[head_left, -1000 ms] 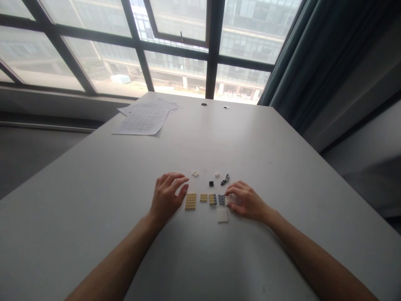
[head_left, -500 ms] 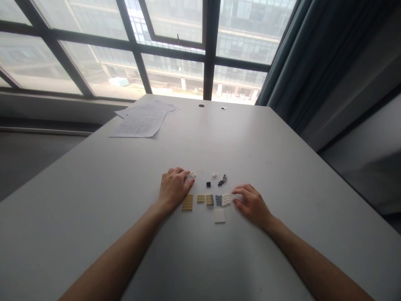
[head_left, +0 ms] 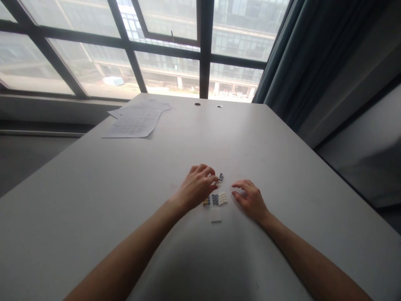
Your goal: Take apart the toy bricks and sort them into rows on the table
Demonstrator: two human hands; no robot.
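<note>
Small building-brick pieces lie in the middle of the table between my hands. My left hand (head_left: 199, 186) reaches over them, thumb and fingers pinched around a small white brick piece (head_left: 218, 184) that shows only in part. It hides the tan plates and some small pieces behind it. Just beyond its fingertips are dark small pieces (head_left: 221, 177). A tan and grey piece (head_left: 206, 200), a grey plate (head_left: 215, 199) and a white studded plate (head_left: 222, 198) lie in a row below. Nearer me is a smooth white tile (head_left: 216, 215). To the right, my right hand (head_left: 249, 199) rests with thumb and fingers apart, holding nothing.
Printed paper sheets (head_left: 134, 121) lie at the far left of the white table (head_left: 150, 259). Two round cable holes, one dark (head_left: 197, 104) and one partly covered (head_left: 220, 106), sit near the far edge. Windows and a dark curtain (head_left: 282, 58) stand beyond.
My left hand has moved right from the left end of the pieces, carrying the white brick piece and covering the tan plates. My right hand stays almost still. The view has shifted slightly.
</note>
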